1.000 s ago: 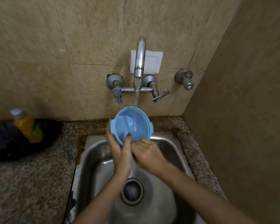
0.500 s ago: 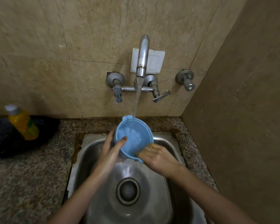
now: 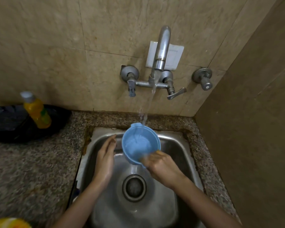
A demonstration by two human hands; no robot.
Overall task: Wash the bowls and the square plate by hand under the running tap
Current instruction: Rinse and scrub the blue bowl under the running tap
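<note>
We are rinsing the round blue plastic bowl (image 3: 139, 143), right hand (image 3: 161, 165) gripping its rim, left hand (image 3: 104, 160) flat, fingers straight, beside it. Next, probably tipping water out.

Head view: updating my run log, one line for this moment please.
blue bowl: held under stream | right hand: grips bowl rim | left hand: open, beside bowl | tap: running

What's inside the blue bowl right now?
Frothy water lies in the bowl, fed by the tap. Its bottom is hidden under the water; the right hand covers the near rim.
</note>
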